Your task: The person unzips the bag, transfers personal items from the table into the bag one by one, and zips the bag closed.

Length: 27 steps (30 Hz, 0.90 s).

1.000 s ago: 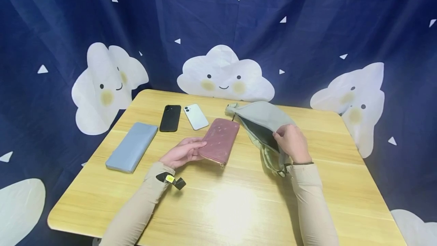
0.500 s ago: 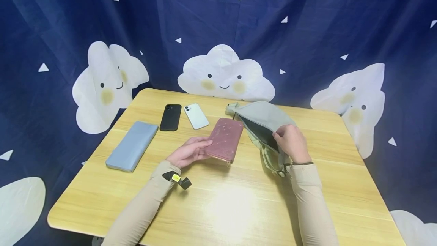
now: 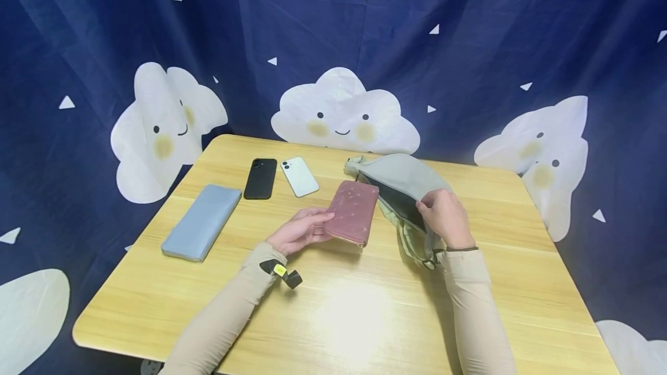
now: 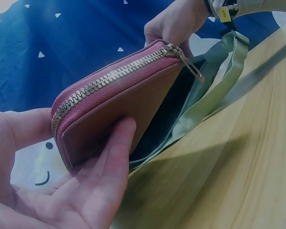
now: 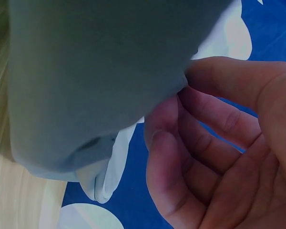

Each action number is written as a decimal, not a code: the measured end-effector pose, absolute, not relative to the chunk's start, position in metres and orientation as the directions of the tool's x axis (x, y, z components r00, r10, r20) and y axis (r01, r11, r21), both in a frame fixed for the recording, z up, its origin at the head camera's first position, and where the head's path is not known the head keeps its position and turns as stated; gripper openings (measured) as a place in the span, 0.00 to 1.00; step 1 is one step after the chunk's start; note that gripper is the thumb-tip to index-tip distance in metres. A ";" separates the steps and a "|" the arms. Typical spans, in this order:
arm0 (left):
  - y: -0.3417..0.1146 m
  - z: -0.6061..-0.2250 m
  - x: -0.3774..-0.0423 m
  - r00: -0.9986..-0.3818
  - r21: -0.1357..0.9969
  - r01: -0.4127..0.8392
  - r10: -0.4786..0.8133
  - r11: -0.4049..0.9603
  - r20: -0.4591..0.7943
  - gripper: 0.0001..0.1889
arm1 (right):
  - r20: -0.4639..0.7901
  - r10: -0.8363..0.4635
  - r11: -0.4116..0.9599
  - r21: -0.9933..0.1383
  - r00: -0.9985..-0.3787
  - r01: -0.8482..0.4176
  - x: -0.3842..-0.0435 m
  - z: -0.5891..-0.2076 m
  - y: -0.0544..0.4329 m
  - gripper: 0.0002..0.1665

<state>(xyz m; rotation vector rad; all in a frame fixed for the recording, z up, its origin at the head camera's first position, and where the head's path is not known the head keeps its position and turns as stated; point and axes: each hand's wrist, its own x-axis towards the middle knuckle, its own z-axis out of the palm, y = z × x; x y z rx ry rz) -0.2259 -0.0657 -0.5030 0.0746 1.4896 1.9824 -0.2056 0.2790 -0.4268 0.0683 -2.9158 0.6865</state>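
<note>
A dark pink zip-around wallet (image 3: 353,211) is pinched by its left edge between the thumb and fingers of my left hand (image 3: 303,230), raised above the table. Its gold zipper (image 4: 112,76) is closed along the edge in the left wrist view, with the pull at the far corner. Just right of the wallet, a grey-green sling bag (image 3: 403,175) lies with its mouth gaping, dark inside. My right hand (image 3: 447,217) pinches the bag's edge between thumb and fingers. In the right wrist view the bag's grey cloth (image 5: 95,81) hangs from those fingertips.
A light blue long wallet (image 3: 202,223) lies at the left of the wooden table (image 3: 292,328). Behind it are a black phone (image 3: 260,179) and a white phone (image 3: 299,177). The bag's pale strap (image 3: 414,245) trails toward the front. A blue cloud-print curtain (image 3: 333,16) hangs behind.
My left hand has carried the pink wallet to the right, so it now overlaps the bag's opening in the head view. My right hand keeps its grip on the bag's edge.
</note>
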 end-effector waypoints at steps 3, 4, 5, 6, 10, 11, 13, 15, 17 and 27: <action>-0.061 -0.504 -0.226 -0.793 0.879 -0.451 0.519 -0.151 -0.318 0.27 | 0.153 -0.015 0.895 -0.438 -0.988 -0.081 -0.206 -0.427 0.278 0.10; -0.060 -0.504 -0.226 -0.795 0.880 -0.450 0.518 -0.155 -0.315 0.26 | 0.152 -0.016 0.895 -0.437 -0.988 -0.082 -0.206 -0.426 0.278 0.10; -0.058 -0.504 -0.226 -0.797 0.879 -0.449 0.517 -0.160 -0.314 0.26 | 0.152 -0.017 0.896 -0.436 -0.988 -0.083 -0.206 -0.426 0.278 0.10; -0.057 -0.504 -0.226 -0.799 0.878 -0.449 0.514 -0.164 -0.312 0.26 | 0.151 -0.018 0.896 -0.436 -0.988 -0.083 -0.206 -0.426 0.278 0.10; -0.052 -0.505 -0.227 -0.805 0.873 -0.453 0.505 -0.183 -0.312 0.25 | 0.151 -0.020 0.898 -0.431 -0.988 -0.084 -0.206 -0.426 0.278 0.10; -0.051 -0.505 -0.227 -0.806 0.871 -0.455 0.502 -0.186 -0.314 0.25 | 0.152 -0.021 0.899 -0.430 -0.988 -0.085 -0.206 -0.426 0.278 0.10; -0.048 -0.505 -0.227 -0.809 0.870 -0.456 0.496 -0.190 -0.316 0.25 | 0.154 -0.023 0.899 -0.429 -0.988 -0.087 -0.206 -0.426 0.278 0.10; -0.046 -0.506 -0.228 -0.810 0.868 -0.457 0.493 -0.193 -0.317 0.25 | 0.156 -0.025 0.899 -0.428 -0.987 -0.090 -0.206 -0.426 0.278 0.10; -0.043 -0.507 -0.228 -0.812 0.871 -0.452 0.492 -0.192 -0.313 0.25 | 0.160 -0.027 0.899 -0.427 -0.987 -0.094 -0.206 -0.426 0.278 0.09; -0.025 -0.507 -0.228 -0.827 0.864 -0.452 0.467 -0.223 -0.312 0.23 | 0.186 -0.031 0.899 -0.423 -0.982 -0.108 -0.206 -0.428 0.277 0.09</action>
